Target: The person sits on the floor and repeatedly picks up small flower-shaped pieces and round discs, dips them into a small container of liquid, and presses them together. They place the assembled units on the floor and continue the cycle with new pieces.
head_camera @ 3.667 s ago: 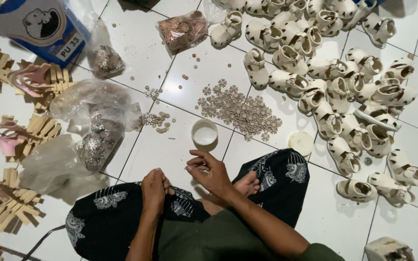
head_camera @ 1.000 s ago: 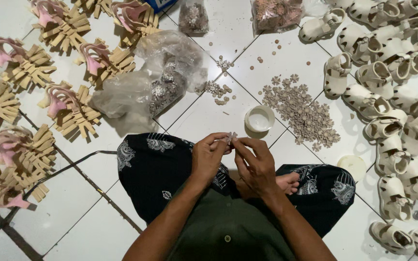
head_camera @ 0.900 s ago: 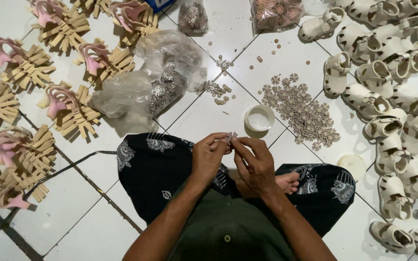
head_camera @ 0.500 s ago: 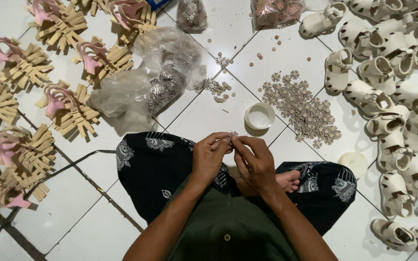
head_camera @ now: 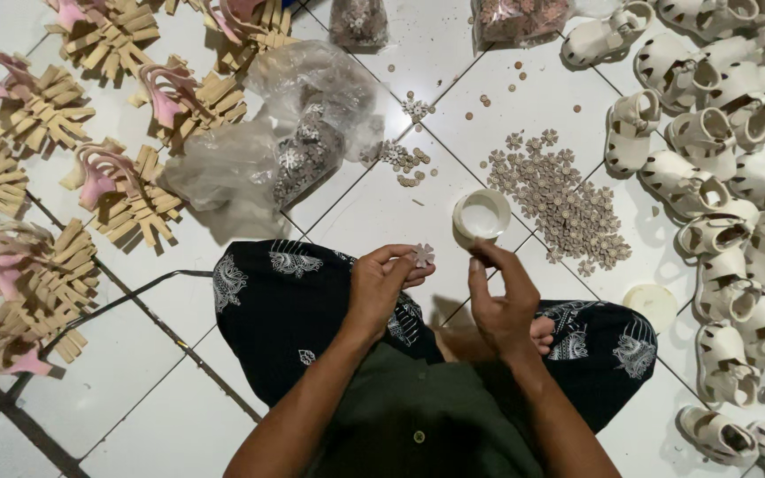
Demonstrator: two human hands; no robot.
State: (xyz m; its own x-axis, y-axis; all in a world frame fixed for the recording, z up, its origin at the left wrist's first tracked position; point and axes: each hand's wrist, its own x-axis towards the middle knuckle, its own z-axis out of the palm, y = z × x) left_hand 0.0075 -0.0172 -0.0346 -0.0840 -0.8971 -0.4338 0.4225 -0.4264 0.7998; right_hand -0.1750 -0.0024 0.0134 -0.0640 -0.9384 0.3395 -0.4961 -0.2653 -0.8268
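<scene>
- The left hand (head_camera: 381,288) is up over the lap, its fingers (head_camera: 397,257) pinched narrow on a small flower-shaped piece (head_camera: 422,255), which sits at the fingertips above the black patterned trousers (head_camera: 285,301).
- The right hand (head_camera: 502,296) hovers just beside it, apart from the flower piece, fingers curled close together; whether they grip anything, I cannot tell.
- Right above the right hand's fingertips sits a small round white tub (head_camera: 481,215) on the white tiled floor (head_camera: 418,53), open side up.
- Just to the right of the tub, a loose heap of the same little flower pieces (head_camera: 564,199) spreads over the tiles.
- A round white lid (head_camera: 651,304) lies flat near the right knee.
- Along the right edge, cream sandals (head_camera: 710,142) are piled thick.
- Over on the left, bundles of tan strappy uppers with pink linings (head_camera: 126,190) lie in rows.
- Between them, crumpled clear plastic bags (head_camera: 303,133) hold more small pieces, with a small scatter of pieces (head_camera: 403,158) beside them.
</scene>
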